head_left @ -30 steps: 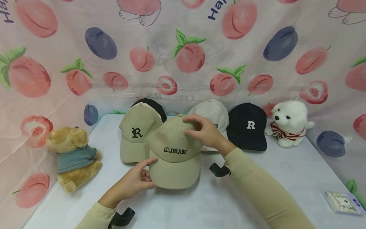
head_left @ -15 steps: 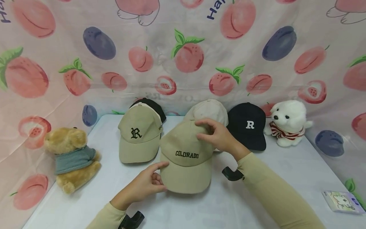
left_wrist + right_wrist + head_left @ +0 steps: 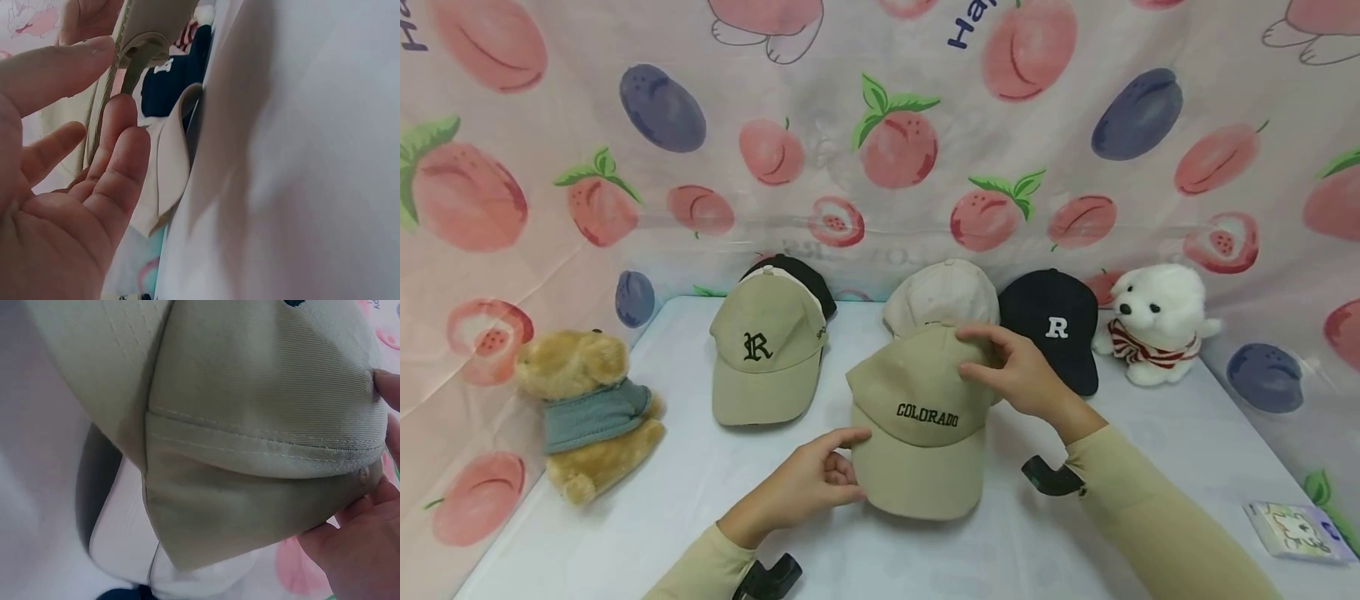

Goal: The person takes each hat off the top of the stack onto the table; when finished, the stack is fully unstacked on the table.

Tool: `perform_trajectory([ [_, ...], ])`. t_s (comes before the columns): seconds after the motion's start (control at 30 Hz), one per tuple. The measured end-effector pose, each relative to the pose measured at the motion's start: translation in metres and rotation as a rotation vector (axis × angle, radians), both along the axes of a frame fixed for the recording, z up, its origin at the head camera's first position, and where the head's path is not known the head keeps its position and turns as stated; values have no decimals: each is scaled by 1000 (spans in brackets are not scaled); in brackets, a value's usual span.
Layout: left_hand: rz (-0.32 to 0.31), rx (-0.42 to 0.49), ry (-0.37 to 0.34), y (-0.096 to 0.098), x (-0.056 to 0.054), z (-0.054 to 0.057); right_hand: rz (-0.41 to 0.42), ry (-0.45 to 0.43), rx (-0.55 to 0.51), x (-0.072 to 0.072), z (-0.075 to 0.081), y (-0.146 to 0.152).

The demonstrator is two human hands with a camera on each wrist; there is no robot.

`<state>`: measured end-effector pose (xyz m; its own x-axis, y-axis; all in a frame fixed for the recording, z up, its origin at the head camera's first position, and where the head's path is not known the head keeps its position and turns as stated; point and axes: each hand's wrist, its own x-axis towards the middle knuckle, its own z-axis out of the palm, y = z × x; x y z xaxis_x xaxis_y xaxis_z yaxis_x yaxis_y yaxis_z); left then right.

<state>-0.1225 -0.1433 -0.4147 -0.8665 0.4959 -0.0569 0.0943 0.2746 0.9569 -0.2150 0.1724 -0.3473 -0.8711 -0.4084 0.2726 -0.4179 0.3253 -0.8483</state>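
A khaki baseball cap marked COLORADO is held over the table, brim toward me and slightly tilted. My left hand holds the brim's left edge; the left wrist view shows thumb and fingers around that edge. At the crown's top right, my right hand grips the fabric with thumb and fingers. In the right wrist view the crown fills most of the picture, its lower side sagging, the right hand at its right. Part of a cream cap is hidden behind it.
A khaki cap with an R stands left, a black cap behind it. A black R cap and white plush dog are back right. A brown plush bear sits left; a small packet lies right.
Both hands have carried the COLORADO cap rightward and slightly toward me. It no longer overlaps the khaki R cap and now covers more of the cream cap.
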Motion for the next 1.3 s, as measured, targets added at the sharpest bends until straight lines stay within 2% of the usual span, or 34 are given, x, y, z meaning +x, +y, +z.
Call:
perform_trajectory([
  [0.33,-36,33,9,19,-4,6,-40,29,59,10,2,26],
  [0.57,-20,68,9,33,-9,3,-46,61,66,10,0,41],
  [0.77,-18,117,-66,44,-13,-1,-53,82,41,14,1,51],
  [0.87,-21,112,-87,50,-14,-1,-72,68,46,17,2,56],
  [1.13,-63,83,-20,69,-20,-2,-126,30,98,20,2,71],
  [1.3,-57,57,3,80,-23,-4,-157,43,114,21,2,79],
])
